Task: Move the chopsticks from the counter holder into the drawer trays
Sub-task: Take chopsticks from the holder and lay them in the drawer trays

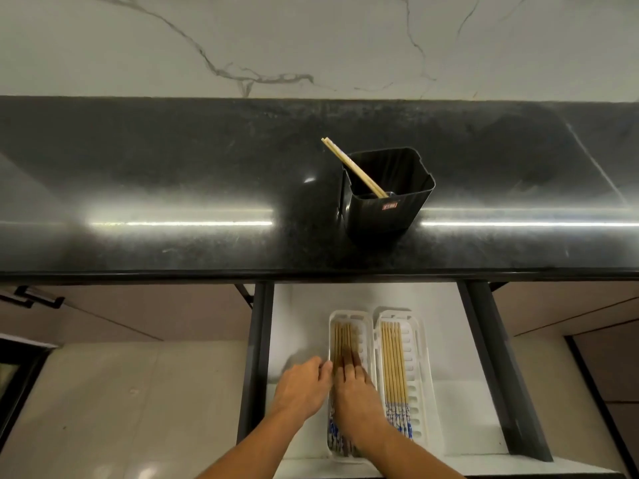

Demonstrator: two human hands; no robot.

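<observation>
A black square holder [387, 202] stands on the dark counter [173, 188] with one pair of pale chopsticks [352, 167] leaning out to the upper left. Below, an open drawer [449, 340] holds two white trays side by side. The left tray [368, 326] carries several chopsticks [342, 337] with blue patterned ends. The right tray [416, 357] carries several more [392, 361]. My right hand [356, 395] lies flat on the chopsticks in the left tray, fingers stretched. My left hand [302, 385] rests at that tray's left edge, fingers loosely apart, holding nothing.
Dark metal drawer rails [257, 340] run along both sides of the drawer. A cabinet door with a black handle [31, 299] is at the left. The white drawer floor [301, 316] lies bare left of the trays. A marble wall [311, 43] rises behind the counter.
</observation>
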